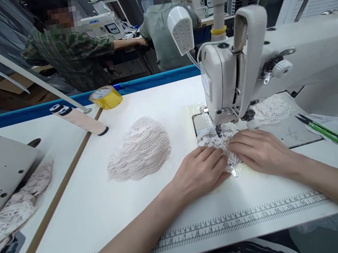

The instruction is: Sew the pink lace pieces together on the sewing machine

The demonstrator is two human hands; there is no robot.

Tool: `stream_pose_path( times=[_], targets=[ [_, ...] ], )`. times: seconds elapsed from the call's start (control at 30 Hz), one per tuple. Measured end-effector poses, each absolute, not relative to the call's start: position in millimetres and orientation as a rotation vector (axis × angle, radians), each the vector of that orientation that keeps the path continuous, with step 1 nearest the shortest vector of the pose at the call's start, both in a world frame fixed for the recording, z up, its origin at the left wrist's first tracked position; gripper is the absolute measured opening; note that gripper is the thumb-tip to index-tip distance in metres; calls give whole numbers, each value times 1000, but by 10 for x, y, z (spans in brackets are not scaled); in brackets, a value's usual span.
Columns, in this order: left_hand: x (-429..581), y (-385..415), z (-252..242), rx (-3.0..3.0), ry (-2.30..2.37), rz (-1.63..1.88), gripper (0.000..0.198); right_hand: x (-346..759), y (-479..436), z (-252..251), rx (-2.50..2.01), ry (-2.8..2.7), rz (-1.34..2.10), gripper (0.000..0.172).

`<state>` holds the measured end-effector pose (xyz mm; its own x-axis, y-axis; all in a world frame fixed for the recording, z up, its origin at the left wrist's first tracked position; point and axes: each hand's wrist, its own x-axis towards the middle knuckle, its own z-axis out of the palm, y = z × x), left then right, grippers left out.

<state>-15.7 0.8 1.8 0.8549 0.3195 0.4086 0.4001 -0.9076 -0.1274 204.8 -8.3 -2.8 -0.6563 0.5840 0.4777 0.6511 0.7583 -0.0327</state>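
A piece of white lace lies under the presser foot of a white sewing machine. My left hand grips its near left side, fingers bent and pressed together. From the right, my right hand pinches the same lace close to the needle area. The fingertips of both hands nearly meet, and part of the lace is hidden beneath them. A stack of pale lace pieces sits to the left of my left hand. More lace rests behind my right hand.
Green-handled thread snips lie at the right. Yellow tape and a pinkish thread cone are at the back left. A printed ruler runs along the front edge. Two people sit beyond the blue-edged table.
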Motion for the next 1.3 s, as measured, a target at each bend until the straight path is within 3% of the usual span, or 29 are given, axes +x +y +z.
stream_pose_path(
  times=[0.1, 0.2, 0.33, 1.3],
  targets=[
    [-145, 1, -4, -2812, -625, -581, 22, 2091, -91, 22, -932, -2506, -22, 25],
    [-122, -14, -17, -2839, -778, -651, 18, 2100, -90, 24, -978, -2544, -21, 44],
    [-93, -49, -40, -2803, -820, -622, 32, 2066, -97, -20, -892, -2511, -258, 19],
    [-120, 73, -71, -2723, -778, -573, 27, 2033, -70, -83, -811, -2502, -536, 20]
  ],
)
